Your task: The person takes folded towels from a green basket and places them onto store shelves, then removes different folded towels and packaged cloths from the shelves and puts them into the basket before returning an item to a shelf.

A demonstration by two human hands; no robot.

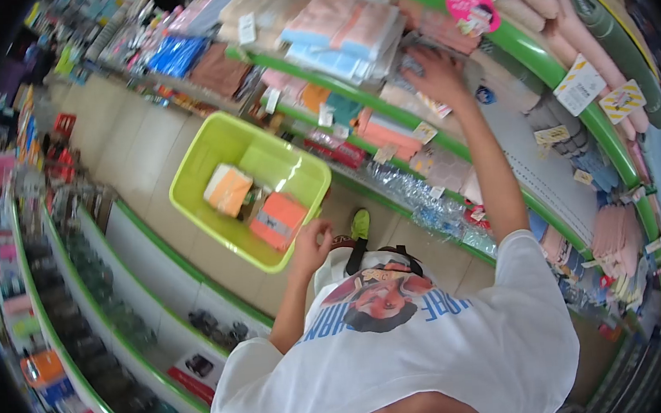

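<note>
My left hand [312,245] is curled at the near rim of a yellow-green plastic basket [199,159], fingers closed on the edge. Inside the basket lie an orange-and-white packet [228,189] and a coral folded towel with a grey band [278,220]. My right arm reaches up to a green-edged shelf. There my right hand [436,78], fingers spread, rests on grey patterned folded cloth [410,64], partly hidden under the fingers. Beside it is a stack of pink and light-blue folded towels [346,28].
Shelves with green edges [523,20] hold towels and price tags on the right. Lower down are clear plastic-wrapped goods [416,195]. Another shelf unit [169,252] with glassware stands at the left. The tiled floor [124,138] runs between them.
</note>
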